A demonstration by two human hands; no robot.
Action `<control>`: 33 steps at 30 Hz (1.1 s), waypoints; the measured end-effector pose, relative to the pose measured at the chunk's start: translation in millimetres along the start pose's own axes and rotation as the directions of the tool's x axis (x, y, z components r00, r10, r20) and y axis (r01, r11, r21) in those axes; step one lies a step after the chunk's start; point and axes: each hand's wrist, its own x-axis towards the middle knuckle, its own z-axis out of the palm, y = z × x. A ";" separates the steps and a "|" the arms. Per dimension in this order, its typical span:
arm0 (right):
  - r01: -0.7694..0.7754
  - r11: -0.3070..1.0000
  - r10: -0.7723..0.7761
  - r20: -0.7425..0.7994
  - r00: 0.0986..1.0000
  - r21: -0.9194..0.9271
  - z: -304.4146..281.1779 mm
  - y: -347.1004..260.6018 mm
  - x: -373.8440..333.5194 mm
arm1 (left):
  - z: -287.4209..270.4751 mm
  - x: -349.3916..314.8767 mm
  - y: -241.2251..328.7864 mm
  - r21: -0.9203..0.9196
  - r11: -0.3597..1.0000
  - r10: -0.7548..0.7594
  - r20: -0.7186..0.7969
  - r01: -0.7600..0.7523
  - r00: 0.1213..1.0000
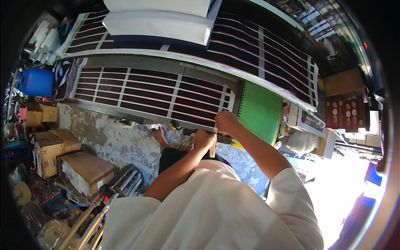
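Observation:
A sheet of black strips with white and red lines (137,89), crossed by pale tape bands, lies on a dark bench in front of me. At its near right corner, my right hand (227,122) is closed in a pinch by the sheet's edge. Just left of and below it, my left hand (202,140) is closed round a narrow, pale-edged roll of tape (213,149), seen edge-on. A short, clear strip seems to run up from the roll toward my right fingers. Their tips are partly hidden.
A green spiral-bound notebook (259,110) lies right of the sheet. Behind, a raised glass top (187,61) carries a larger striped sheet (246,46) and white boxes (156,27). Cardboard boxes (85,173) and a blue container (36,82) stand at left; a glass-fronted case (307,121) at right.

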 end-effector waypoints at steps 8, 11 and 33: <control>0.109 0.984 -0.078 0.212 0.974 -0.139 -31.6 -17.6 7.1 | 7.9 8.2 -16.9 -0.302 0.953 -0.037 -0.011 0.032 0.999; 0.165 0.965 -0.118 0.227 0.967 -0.204 -35.7 -33.3 6.1 | 6.0 7.9 -20.0 -0.355 0.932 -0.063 0.028 0.069 0.998; 0.364 0.887 -0.261 0.342 0.903 -0.285 -33.7 -42.2 34.8 | 10.3 4.4 -37.8 -0.258 0.964 0.069 0.000 -0.066 0.998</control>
